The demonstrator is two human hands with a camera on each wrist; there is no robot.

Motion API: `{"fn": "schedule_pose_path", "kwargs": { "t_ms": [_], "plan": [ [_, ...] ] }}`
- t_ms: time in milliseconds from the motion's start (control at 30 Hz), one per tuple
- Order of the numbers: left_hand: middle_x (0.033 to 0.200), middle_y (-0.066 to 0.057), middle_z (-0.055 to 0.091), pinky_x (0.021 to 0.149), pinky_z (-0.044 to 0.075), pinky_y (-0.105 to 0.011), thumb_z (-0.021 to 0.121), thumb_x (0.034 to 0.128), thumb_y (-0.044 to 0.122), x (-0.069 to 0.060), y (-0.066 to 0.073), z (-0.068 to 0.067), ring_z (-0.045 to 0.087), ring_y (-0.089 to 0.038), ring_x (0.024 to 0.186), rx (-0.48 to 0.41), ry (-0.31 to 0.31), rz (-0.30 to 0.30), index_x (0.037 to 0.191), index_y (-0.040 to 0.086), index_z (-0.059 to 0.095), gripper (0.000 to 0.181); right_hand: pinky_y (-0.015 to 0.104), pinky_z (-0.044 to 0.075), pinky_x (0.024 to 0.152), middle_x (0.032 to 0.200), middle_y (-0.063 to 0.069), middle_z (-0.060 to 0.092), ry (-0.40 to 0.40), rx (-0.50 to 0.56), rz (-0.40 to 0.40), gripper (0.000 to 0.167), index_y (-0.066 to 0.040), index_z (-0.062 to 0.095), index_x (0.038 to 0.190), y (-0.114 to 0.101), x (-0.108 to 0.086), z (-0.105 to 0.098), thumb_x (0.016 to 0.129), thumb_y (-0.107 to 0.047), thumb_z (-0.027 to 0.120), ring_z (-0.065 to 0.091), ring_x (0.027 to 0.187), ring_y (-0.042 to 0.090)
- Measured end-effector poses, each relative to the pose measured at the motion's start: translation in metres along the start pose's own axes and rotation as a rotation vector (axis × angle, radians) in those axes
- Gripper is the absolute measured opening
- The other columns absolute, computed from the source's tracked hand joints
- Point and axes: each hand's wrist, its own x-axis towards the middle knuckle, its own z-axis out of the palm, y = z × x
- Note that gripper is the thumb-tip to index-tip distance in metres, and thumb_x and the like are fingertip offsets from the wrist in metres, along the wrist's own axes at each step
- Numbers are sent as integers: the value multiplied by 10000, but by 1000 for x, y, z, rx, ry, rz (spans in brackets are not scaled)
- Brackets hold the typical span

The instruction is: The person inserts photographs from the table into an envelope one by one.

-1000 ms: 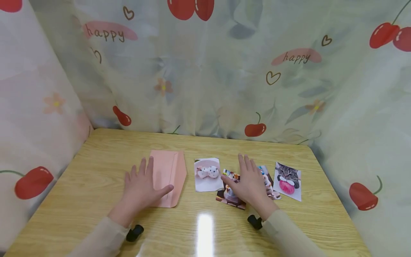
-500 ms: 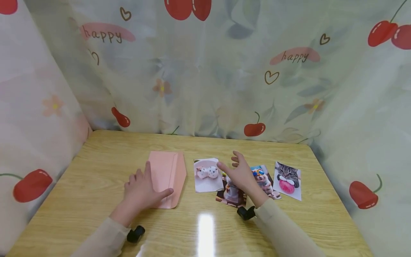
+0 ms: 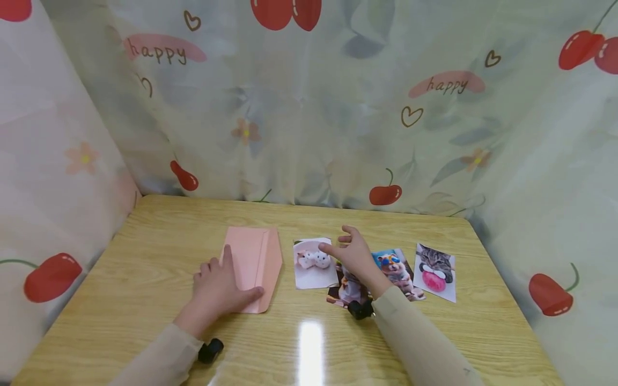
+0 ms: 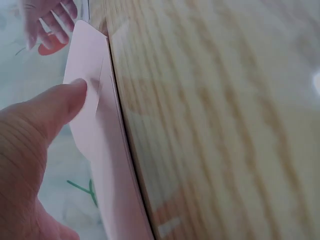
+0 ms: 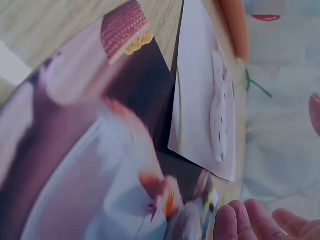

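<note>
A pink envelope (image 3: 247, 254) lies on the table with its flap to the right. My left hand (image 3: 215, 287) is at its left and lower part, thumb over the paper; the left wrist view shows the thumb near the envelope (image 4: 110, 150). My right hand (image 3: 356, 258), fingers partly bent and holding nothing, hovers over the photos. Left of it is the photo of two white figures (image 3: 314, 273), seen also in the right wrist view (image 5: 197, 100). Partly beneath the hand lies a dark-edged photo (image 3: 350, 292), large in the right wrist view (image 5: 75, 150).
To the right are a photo of a hamster in sunglasses (image 3: 397, 271) and a cat photo (image 3: 436, 271) with a pink ball. A patterned curtain (image 3: 299, 107) stands behind the wooden table (image 3: 159, 241) and at both sides.
My right hand has moved left from above the middle photos toward the photo of white figures, its fingers now more bent. My left hand has shifted slightly, its fingers drawn in somewhat.
</note>
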Motion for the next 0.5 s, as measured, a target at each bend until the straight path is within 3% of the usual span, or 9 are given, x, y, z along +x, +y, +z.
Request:
{"fn": "schedule_pose_path", "kwargs": {
  "t_ms": [267,500],
  "plan": [
    [1295,-388,370,943,316,-634,734,653,688,-5,2,0,351,-544,1176,-1,26,51,1475,-105,96,1308,485,451,939,1321,151,504,-5,-37,25,1005,-108,324,1466,3,8,6,699,-540,810,528,1160,314],
    [1358,-349,337,987,282,-626,766,655,643,-2,0,-1,317,-513,1213,-41,-19,49,1476,-103,88,1300,458,460,938,1310,112,513,0,-57,56,982,-87,355,1445,10,15,14,691,-500,831,530,1165,275]
  ]
}}
